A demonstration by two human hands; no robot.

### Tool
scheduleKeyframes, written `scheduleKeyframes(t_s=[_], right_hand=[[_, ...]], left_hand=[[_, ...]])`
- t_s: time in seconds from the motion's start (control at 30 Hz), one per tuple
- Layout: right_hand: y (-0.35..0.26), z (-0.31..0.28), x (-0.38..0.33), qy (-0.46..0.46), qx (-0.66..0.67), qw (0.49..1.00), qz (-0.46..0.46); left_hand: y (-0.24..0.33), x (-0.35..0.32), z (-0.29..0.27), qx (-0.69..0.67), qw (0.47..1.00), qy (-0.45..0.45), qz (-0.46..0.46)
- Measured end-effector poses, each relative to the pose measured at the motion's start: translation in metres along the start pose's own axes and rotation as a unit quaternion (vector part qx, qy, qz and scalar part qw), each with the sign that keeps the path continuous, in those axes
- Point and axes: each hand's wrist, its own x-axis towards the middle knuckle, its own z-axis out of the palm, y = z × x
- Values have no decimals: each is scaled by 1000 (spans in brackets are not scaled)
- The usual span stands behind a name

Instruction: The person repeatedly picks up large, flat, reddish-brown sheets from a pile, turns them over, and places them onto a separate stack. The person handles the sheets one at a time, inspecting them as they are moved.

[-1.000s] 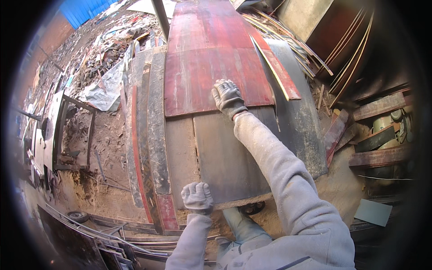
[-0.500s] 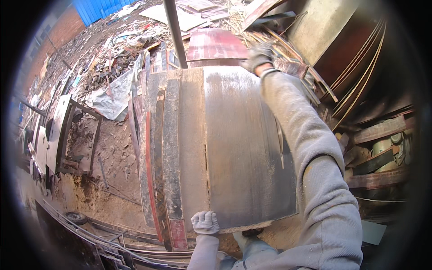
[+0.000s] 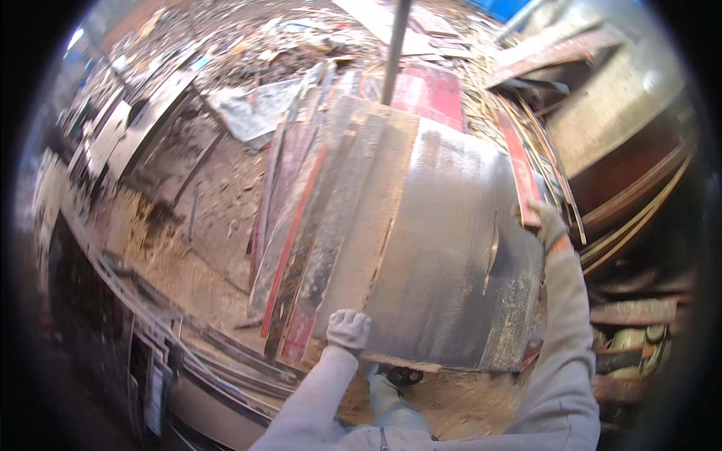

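Note:
My right hand, in a grey work glove, is closed around the near end of a long red-faced wooden strip. The strip slants away past the right edge of a broad, dusty dark sheet. My left hand, also gloved, rests curled in a fist at the near edge of the work surface, over the dusty tan band. What lies inside that fist is hidden. Left of it run long strips of board, one with a red edge. A narrow slot with a thin piece shows in the dark sheet.
A grey post stands behind the work surface. Beyond it lies a red panel and heaps of scrap wood. Bent strips lean at the right. A crumpled pale sheet and a wooden frame lie at the left.
My right hand has come back from the far right corner and now holds the red strip. My left fist stays at the near edge. The view has turned, shifting the scene.

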Motion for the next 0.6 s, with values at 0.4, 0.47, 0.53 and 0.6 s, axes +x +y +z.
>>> scheduleKeyframes(t_s=[0.4,0.47,0.53,0.6], right_hand=[[218,270,-424,-5,64,998,-28],[221,297,-430,-38,101,992,-66],[231,324,-433,-94,36,986,-133],[238,360,-429,-94,4,985,-143]], left_hand=[[68,-160,-120,-150,947,-208,-196],[68,-237,-160,-190,928,-227,-226],[58,-346,-211,-231,874,-102,-416],[43,-471,-271,-138,750,-129,-633]])
